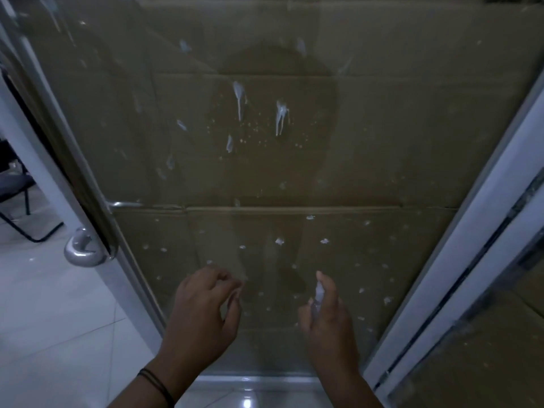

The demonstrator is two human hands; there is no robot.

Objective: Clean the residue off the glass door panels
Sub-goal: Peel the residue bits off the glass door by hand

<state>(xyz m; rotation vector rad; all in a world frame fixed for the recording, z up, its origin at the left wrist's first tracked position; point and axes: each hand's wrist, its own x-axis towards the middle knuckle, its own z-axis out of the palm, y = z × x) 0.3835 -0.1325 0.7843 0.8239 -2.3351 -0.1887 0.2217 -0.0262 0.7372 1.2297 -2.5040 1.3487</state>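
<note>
The glass door panel (368, 142) fills the view, with brown cardboard behind it. White residue (239, 95) streaks its upper middle, and small white flecks (279, 241) dot the lower half. My right hand (326, 322) grips a small clear spray bottle (318, 293), its forefinger on top and the nozzle toward the lower glass. My left hand (203, 304) is close to the glass with fingers curled; something pale shows at the fingertips, but I cannot make out what.
A metal handle and lock (84, 245) sit on the door's left edge. The white door frame (459, 275) runs down the right, with another glass panel (485, 348) beyond. A black chair (17, 201) stands on the white tiled floor (59, 319) at left.
</note>
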